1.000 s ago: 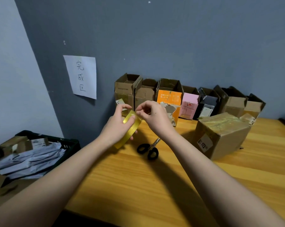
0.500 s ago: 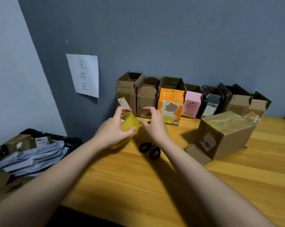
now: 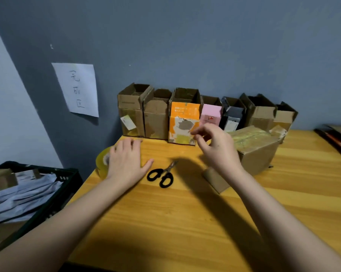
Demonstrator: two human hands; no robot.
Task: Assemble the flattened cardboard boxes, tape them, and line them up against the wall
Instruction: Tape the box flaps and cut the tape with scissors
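Note:
A yellow tape roll [image 3: 102, 160] lies flat at the table's left edge, and my left hand [image 3: 126, 161] rests on it with straight fingers. My right hand [image 3: 218, 150] hovers above the table with loosely curled fingers; I see nothing in it. Just right of it sits a brown cardboard box [image 3: 258, 152] on its side, its top seam taped and one flap [image 3: 214, 179] lying open on the table. Several assembled boxes [image 3: 183, 118] stand in a row against the grey wall.
Black-handled scissors [image 3: 161, 173] lie between my hands on the wooden table [image 3: 165, 222]. A black crate [image 3: 65, 177] of flattened boxes sits beyond the left edge. A paper sign [image 3: 77, 89] hangs on the wall. Dark flat items [image 3: 336, 140] lie far right.
My left hand lowered the tape roll from in front of me to the table's left edge and now lies flat on it. My right hand let go and moved right toward the taped box.

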